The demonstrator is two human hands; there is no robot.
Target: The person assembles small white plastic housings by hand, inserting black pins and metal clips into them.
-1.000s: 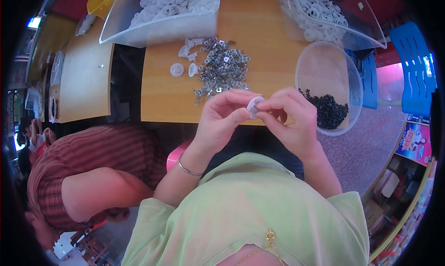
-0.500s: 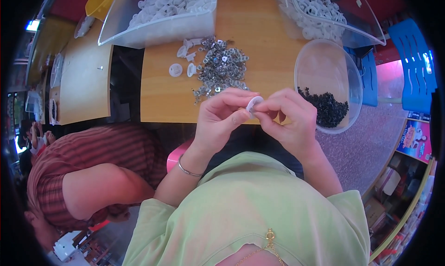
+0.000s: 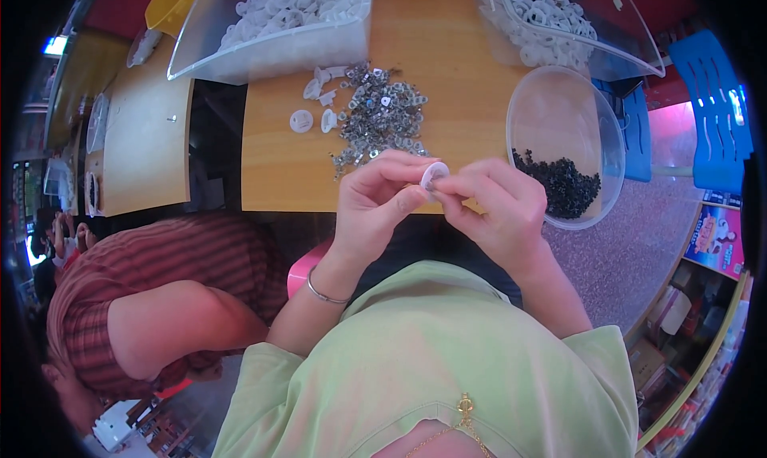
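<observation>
White round piece (image 3: 433, 173), its inside partly hidden, sits pinched in left hand (image 3: 374, 201) and right hand (image 3: 503, 206)

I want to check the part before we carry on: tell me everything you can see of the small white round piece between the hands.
The white round piece is small and disc-like, with a pale rim and a greyish area towards its lower part; it looks like plastic. It is tilted, held up near the front edge of the wooden table. The left hand grips its left side; the right hand's fingers meet its lower right. Finer detail is hidden.
</observation>
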